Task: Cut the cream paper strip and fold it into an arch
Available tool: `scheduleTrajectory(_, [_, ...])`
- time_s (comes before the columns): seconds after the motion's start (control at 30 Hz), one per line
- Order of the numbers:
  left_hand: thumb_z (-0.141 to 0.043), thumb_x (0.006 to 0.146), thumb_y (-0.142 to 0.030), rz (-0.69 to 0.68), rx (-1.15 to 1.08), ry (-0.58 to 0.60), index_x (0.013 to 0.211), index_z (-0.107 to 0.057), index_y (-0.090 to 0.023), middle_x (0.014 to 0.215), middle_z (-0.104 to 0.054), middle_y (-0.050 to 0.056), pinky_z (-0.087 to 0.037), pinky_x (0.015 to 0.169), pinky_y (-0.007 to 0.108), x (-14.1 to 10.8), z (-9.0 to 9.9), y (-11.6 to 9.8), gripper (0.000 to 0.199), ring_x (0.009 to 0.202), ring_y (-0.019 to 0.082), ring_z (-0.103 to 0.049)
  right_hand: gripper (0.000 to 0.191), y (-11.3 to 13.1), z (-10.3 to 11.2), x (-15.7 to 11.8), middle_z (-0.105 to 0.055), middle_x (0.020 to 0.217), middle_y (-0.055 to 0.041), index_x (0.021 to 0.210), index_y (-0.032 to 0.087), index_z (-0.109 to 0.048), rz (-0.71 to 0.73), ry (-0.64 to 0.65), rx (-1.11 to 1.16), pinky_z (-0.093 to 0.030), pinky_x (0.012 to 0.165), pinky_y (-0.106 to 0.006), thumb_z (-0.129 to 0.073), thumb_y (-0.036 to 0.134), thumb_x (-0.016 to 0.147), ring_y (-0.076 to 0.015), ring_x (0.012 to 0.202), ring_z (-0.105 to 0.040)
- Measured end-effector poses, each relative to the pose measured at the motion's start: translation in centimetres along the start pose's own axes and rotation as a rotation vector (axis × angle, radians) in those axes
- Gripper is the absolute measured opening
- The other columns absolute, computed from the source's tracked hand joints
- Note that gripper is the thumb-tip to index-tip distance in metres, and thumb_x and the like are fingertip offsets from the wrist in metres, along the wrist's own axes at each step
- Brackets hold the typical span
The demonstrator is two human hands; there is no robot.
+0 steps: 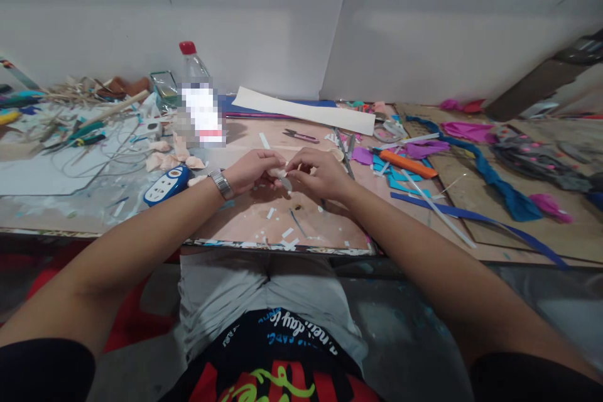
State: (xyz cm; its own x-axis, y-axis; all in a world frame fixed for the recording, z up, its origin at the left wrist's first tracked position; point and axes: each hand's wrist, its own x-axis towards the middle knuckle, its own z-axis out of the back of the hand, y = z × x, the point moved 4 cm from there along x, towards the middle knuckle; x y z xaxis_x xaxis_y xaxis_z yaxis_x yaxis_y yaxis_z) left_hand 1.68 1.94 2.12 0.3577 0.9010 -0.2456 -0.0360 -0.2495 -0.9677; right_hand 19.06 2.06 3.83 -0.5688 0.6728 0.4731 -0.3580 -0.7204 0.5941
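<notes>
A black printed shirt [277, 380] faces a littered table [332, 223] — over it, the left hand [249, 171] pinches a small pale piece [277, 173] while the right hand [325, 173] bunches its fingertips alongside, whether gripping one cannot tell. An orange cutter [409, 164] lies rightward — a red-capped bottle [200, 107] stands beyond the left.

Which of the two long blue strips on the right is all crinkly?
The wider, teal-blue strip, the one lying farther from the person. It's bunched and wrinkled, while the narrower, darker blue strip looks smooth and flat.
</notes>
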Motion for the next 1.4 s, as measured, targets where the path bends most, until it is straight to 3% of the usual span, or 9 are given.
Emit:
scheduleTrajectory(0.4, [-0.079, 0.081, -0.045, -0.137, 0.184, 0.025, 0.09, -0.074, -0.015, 0.066, -0.065, 0.001, -0.039, 0.044, 0.017, 0.7, 0.8, 0.8, 0.033, 0.05, 0.008, -0.057, 0.007, -0.6, -0.2, -0.1, -0.064, 0.096, -0.0052, 0.091, 0.019, -0.076, -0.026, -0.026, 0.004, -0.049, 0.065, -0.029, -0.07, 0.022, 0.087, -0.0133, 0.068, -0.06])
scheduleTrajectory(0.63, [-0.078, 0.08, -0.044, -0.159, 0.206, 0.042, 0.087, -0.074, -0.013, 0.068, -0.064, 0.0, -0.038, 0.047, 0.017, 0.4, 0.4, 0.6, 0.032, 0.052, 0.006, -0.05, 0.016, -0.4, -0.2, -0.2, -0.066, 0.08, -0.0011, 0.093, 0.018, -0.069, -0.127, -0.069, 0.047, -0.043, 0.06, -0.026, -0.074, 0.029, 0.084, -0.0129, 0.063, -0.057])
scheduleTrajectory(0.9, [-0.077, 0.081, -0.043, -0.211, 0.249, 0.039, 0.087, -0.077, -0.013, 0.069, -0.067, 0.001, -0.038, 0.048, 0.018, 0.5, 0.6, 0.5, 0.031, 0.053, 0.007, -0.052, 0.023, -0.6, -0.3, -0.1, -0.069, 0.077, -0.0026, 0.092, 0.016, -0.072, -0.217, -0.06, 0.13, -0.042, 0.058, -0.026, -0.075, 0.036, 0.082, -0.0134, 0.064, -0.056])
scheduleTrajectory(1.1, [-0.077, 0.079, -0.041, -0.178, 0.227, 0.024, 0.088, -0.078, -0.014, 0.068, -0.069, 0.002, -0.04, 0.046, 0.019, 0.6, 0.8, 0.7, 0.028, 0.052, 0.008, -0.055, 0.026, -1.0, -0.3, 0.0, -0.072, 0.075, -0.0039, 0.091, 0.016, -0.075, -0.266, -0.058, 0.176, -0.041, 0.058, -0.027, -0.076, 0.04, 0.083, -0.0141, 0.063, -0.057])
scheduleTrajectory(1.27, [-0.077, 0.078, -0.038, -0.14, 0.202, -0.005, 0.086, -0.078, -0.013, 0.068, -0.071, 0.003, -0.04, 0.046, 0.019, 0.6, 0.7, 0.7, 0.027, 0.051, 0.01, -0.056, 0.019, -1.4, -0.4, 0.0, -0.073, 0.076, -0.0041, 0.09, 0.016, -0.076, -0.285, -0.072, 0.251, -0.044, 0.06, -0.028, -0.075, 0.033, 0.081, -0.015, 0.064, -0.058])
scheduleTrajectory(1.4, [-0.076, 0.079, -0.036, -0.149, 0.219, 0.014, 0.085, -0.077, -0.013, 0.067, -0.07, 0.002, -0.037, 0.046, 0.019, 0.4, 0.5, 0.5, 0.024, 0.048, 0.007, -0.052, 0.019, -1.7, -0.5, 0.0, -0.072, 0.076, -0.0035, 0.09, 0.016, -0.076, -0.302, -0.082, 0.311, -0.047, 0.06, -0.028, -0.073, 0.033, 0.081, -0.0153, 0.065, -0.059])
